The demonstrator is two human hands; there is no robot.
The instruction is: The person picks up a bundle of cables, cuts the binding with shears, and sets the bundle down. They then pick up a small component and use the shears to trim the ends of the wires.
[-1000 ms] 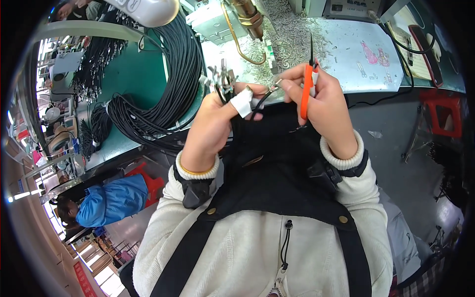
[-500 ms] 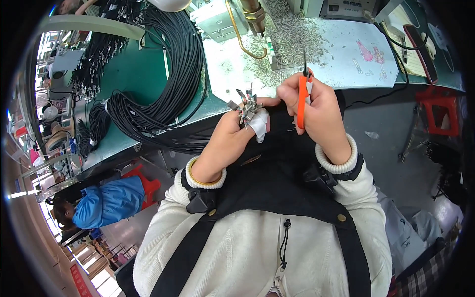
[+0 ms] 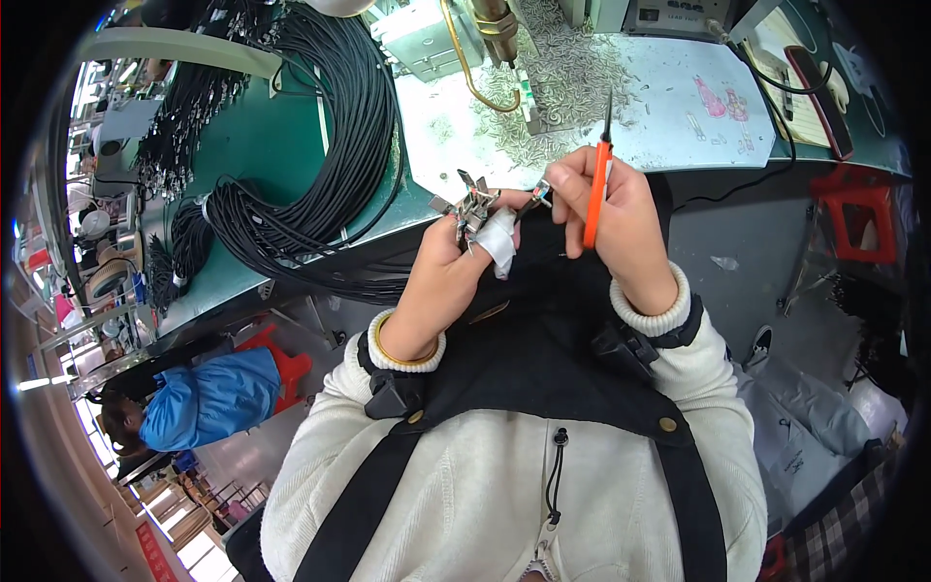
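Observation:
My left hand (image 3: 434,276) is closed around a bunch of metal connector ends (image 3: 472,206), which fan out above its thumb. White wrapping (image 3: 498,241) covers that thumb. One wire end with a silver and red tip (image 3: 539,191) sticks out to the right, between the two hands. My right hand (image 3: 630,218) grips an orange-handled tool (image 3: 598,189) whose thin dark point is directed away from me. The right thumb and index finger are beside the single tip; whether they touch it is hard to see.
A press-like machine (image 3: 497,34) stands at the back, with many small metal pieces (image 3: 558,87) scattered round it on the white board (image 3: 669,116). Coiled black cables (image 3: 330,165) lie on the left. Red stools (image 3: 858,218) stand on both sides. A person in blue (image 3: 218,396) sits at left.
My right hand has turned slightly, and the tool's point has swung a little to the right. A single wire end now shows between the hands. A shoe has appeared at the right.

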